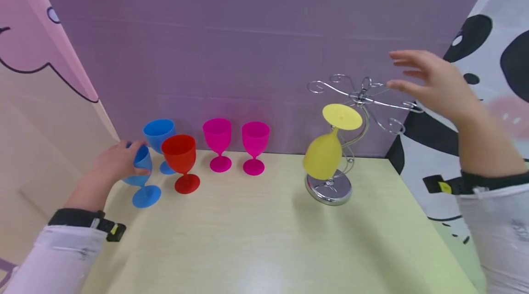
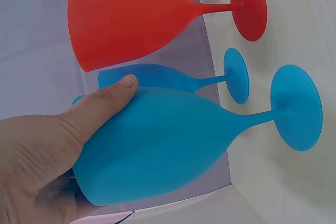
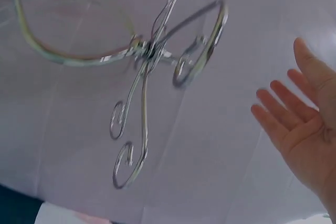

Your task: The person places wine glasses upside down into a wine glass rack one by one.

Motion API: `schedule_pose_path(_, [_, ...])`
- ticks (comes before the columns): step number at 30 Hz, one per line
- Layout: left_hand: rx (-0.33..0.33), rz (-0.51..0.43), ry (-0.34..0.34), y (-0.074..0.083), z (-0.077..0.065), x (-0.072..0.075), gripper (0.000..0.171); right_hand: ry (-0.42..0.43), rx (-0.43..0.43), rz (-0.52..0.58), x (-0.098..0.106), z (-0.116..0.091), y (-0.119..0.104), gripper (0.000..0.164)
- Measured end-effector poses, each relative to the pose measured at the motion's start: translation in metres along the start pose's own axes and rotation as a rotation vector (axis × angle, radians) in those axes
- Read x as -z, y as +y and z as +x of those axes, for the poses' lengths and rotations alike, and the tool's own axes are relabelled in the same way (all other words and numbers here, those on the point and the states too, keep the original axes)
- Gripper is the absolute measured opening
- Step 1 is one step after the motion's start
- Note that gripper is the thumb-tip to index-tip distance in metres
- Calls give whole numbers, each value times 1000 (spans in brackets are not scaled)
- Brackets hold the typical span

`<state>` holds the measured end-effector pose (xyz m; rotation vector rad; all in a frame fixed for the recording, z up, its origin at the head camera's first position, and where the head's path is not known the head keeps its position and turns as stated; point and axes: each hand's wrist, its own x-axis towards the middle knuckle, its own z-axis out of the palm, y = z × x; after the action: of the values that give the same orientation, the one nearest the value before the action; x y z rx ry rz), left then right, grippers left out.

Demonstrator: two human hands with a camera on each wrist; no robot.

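At the far left of the head view, my left hand [image 1: 113, 165] grips the bowl of a blue goblet [image 2: 157, 145], thumb along one side near the rim. Its foot points down, close over the table. Behind it stands a second blue goblet [image 1: 159, 135], and a red goblet [image 1: 179, 156] is just to its right. My right hand [image 1: 434, 82] is raised beside the chrome goblet rack [image 1: 361, 98], its fingers extended and holding nothing. From the rack a yellow goblet [image 1: 324, 156] hangs upside down, foot uppermost. In the right wrist view, a gap separates the hand from the curled rack arms [image 3: 144, 124].
Two magenta goblets [image 1: 217, 135] stand upright along the back of the pale table [image 1: 231, 239]. The rack's round chrome base [image 1: 330, 195] sits at the right. Behind the table rises a purple backdrop [image 1: 248, 64], with cartoon-printed panels [image 1: 438, 183] at the sides.
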<state>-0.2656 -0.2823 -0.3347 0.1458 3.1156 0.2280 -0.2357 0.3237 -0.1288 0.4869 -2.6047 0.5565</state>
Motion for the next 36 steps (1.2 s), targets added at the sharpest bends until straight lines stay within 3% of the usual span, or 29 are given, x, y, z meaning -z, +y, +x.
schedule_pose_path(8, [-5, 5, 2, 2, 1, 2, 86, -234, -115, -4, 6, 39, 18, 65])
schedule_pose_path(21, [-8, -23, 3, 6, 4, -3, 85, -454, -161, -2, -6, 65, 44, 65])
schedule_pose_path(36, [-10, -21, 9, 4, 5, -1, 86, -450, -157, -11, -19, 66, 49, 52])
